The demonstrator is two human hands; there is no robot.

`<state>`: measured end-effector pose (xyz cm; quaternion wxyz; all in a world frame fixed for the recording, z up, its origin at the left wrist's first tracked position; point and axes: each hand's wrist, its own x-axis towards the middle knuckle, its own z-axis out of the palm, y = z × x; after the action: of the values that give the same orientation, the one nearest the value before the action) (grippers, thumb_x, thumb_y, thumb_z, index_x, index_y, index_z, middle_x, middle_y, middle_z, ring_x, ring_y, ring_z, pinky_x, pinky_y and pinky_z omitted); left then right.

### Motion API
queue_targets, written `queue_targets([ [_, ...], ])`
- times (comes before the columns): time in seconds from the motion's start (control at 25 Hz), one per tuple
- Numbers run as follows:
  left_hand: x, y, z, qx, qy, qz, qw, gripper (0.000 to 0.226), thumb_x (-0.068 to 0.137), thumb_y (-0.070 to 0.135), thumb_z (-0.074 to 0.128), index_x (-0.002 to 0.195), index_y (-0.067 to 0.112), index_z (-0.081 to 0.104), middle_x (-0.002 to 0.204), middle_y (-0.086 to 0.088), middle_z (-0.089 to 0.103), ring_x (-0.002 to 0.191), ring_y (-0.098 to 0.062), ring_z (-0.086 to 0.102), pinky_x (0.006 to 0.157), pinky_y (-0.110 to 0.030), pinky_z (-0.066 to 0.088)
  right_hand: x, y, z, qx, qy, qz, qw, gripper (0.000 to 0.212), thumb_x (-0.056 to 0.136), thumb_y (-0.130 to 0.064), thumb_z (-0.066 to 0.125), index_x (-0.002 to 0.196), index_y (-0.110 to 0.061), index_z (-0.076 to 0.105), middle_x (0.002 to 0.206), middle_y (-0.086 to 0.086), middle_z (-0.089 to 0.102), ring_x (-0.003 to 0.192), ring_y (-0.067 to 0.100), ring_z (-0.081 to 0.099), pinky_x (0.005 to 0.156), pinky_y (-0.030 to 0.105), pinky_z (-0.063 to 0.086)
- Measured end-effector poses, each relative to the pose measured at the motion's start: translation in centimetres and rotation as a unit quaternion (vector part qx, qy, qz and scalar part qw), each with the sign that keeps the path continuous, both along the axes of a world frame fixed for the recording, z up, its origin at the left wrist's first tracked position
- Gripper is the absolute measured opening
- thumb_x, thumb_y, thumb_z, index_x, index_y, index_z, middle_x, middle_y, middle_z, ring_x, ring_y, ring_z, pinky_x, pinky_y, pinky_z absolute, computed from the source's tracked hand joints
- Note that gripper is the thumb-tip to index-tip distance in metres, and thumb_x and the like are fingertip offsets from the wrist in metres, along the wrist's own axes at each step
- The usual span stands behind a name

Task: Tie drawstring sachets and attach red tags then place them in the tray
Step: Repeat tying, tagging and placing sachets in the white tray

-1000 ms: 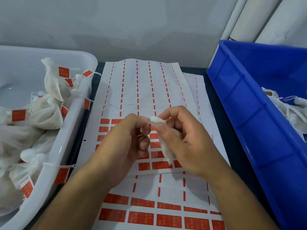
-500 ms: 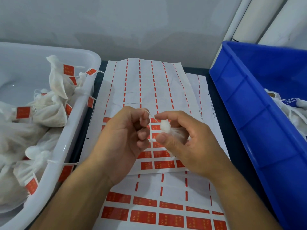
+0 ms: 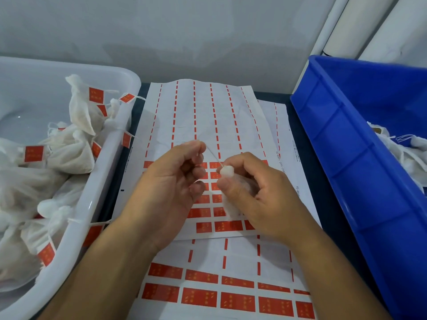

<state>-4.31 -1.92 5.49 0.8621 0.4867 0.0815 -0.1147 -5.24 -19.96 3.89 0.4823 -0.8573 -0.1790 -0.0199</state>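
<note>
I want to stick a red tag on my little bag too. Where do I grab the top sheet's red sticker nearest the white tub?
Take the red sticker by its left edge, coming from the white tub side. It ends its row, with bare backing paper beside it, so a fingertip could likely lift that edge. Its other edge meets the next sticker, and the right hand with the sachet hangs over that side.

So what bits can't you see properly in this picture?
Head view only:
- Sachet: the right hand curls round it, so only its gathered top shows.
- Drawstring: too thin to follow into the left hand.
- Printing on the red tags: too small and blurred to read.
- White tray and blue bin: cut off by the picture edges.
- Sachets in the blue bin: partly hidden by its wall.
</note>
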Motion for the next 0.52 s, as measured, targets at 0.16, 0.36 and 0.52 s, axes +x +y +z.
queue_targets([
  [0.16,0.1,-0.3,-0.4,0.110,-0.056,-0.010,0.992,0.026,0.103,0.032,0.051,0.098,0.023,0.075,0.112,0.004,0.076,0.107,-0.013,0.072,0.091,-0.033,0.053,0.2,-0.8,0.6,0.000,0.031,-0.018,0.999,0.026,0.092,-0.068,0.054,0.117,-0.061,0.051,0.103,-0.031,0.066,0.102,-0.008,0.065,0.077,0.005,0.054],
  [0.36,0.6,-0.2,-0.1,0.101,-0.044,0.074,0.991,0.019,0.101,0.035,0.054,0.107,0.022,0.067,0.104,0.006,0.078,0.095,-0.015,0.076,0.067,-0.022,0.060,1.6,-4.5,0.6,-0.101,0.102,-0.237,0.961,0.021,0.096,-0.059,0.054,0.111,-0.044,0.055,0.097,-0.025,0.064,0.077,0.000,0.068,0.053,0.011,0.046],
  [0.52,0.4,0.0,0.0,0.148,-0.066,0.162,0.973,0.019,0.089,0.050,0.060,0.097,0.036,0.071,0.102,0.017,0.076,0.090,-0.003,0.073,0.060,-0.017,0.057,1.8,-6.8,0.4,-0.194,0.160,-0.262,0.932,0.020,0.098,-0.054,0.057,0.100,-0.035,0.055,0.086,-0.022,0.062,0.064,0.000,0.063,0.045,0.012,0.038],
])
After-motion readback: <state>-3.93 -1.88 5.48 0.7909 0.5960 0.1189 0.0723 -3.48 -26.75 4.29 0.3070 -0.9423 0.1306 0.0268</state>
